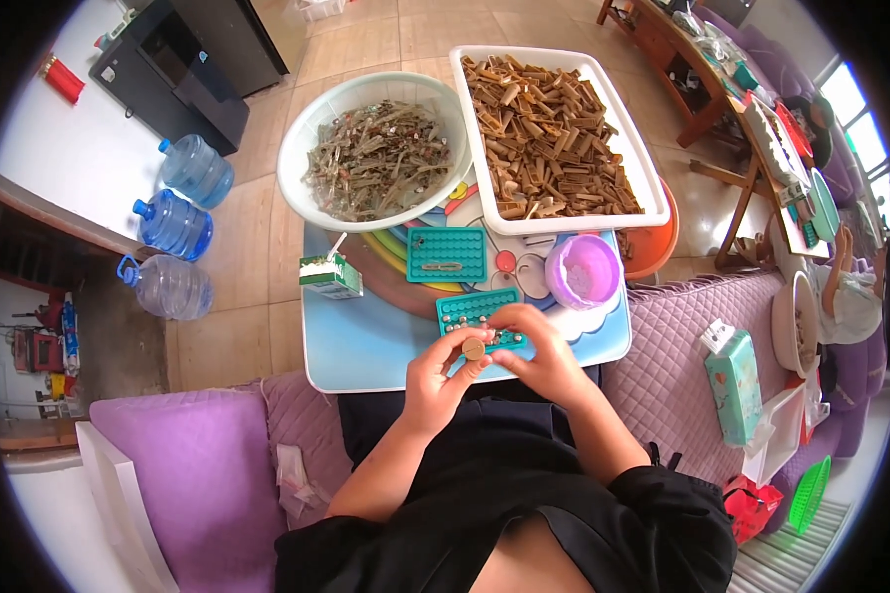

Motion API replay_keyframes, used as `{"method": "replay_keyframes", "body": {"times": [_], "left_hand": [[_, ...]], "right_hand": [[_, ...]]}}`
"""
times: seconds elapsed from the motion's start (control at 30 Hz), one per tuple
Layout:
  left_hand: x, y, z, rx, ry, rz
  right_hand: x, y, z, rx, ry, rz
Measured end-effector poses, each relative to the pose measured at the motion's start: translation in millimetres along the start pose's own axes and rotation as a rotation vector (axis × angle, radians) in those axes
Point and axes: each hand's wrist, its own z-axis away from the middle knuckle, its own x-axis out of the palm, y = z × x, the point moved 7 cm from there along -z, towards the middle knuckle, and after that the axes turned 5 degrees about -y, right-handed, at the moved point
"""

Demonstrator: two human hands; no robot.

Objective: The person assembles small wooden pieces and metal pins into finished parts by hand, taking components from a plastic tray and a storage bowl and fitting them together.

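My left hand (pixel 439 380) grips a small tan-brown cylindrical piece (pixel 474 349) between thumb and fingers, its round end turned up. Close beside it, my right hand (pixel 541 358) has its thumb and fingers pinched near the top of that piece; whatever the fingertips hold is too small to make out. Both hands are over the near edge of a teal tray (pixel 477 299) with rows of small hollows and several small silvery bits, partly covered by my fingers. Farther back lies a second teal tray (pixel 447 236) holding a short metallic strip.
The low table (pixel 351 346) carries a purple tub (pixel 585 308), a green-white carton (pixel 330 276), a pale basin (pixel 297 178) of thin translucent pieces and a white bin (pixel 653 212) heaped with brown pieces. An orange basin (pixel 663 242) stands behind. Water bottles (pixel 175 225) line the left wall.
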Motion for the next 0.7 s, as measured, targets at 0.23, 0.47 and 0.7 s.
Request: {"method": "replay_keyframes", "body": {"times": [0.23,0.47,0.7], "left_hand": [[11,9,0,0.094,-0.011,-0.271],[12,12,7,0.214,0.229,-0.547],[7,-10,2,0.044,0.181,-0.129]], "right_hand": [[7,-26,-5,-0.002,-0.160,-0.230],[18,-26,0,-0.042,0.059,-0.065],[18,-3,-7,0.021,-0.001,-0.495]]}}
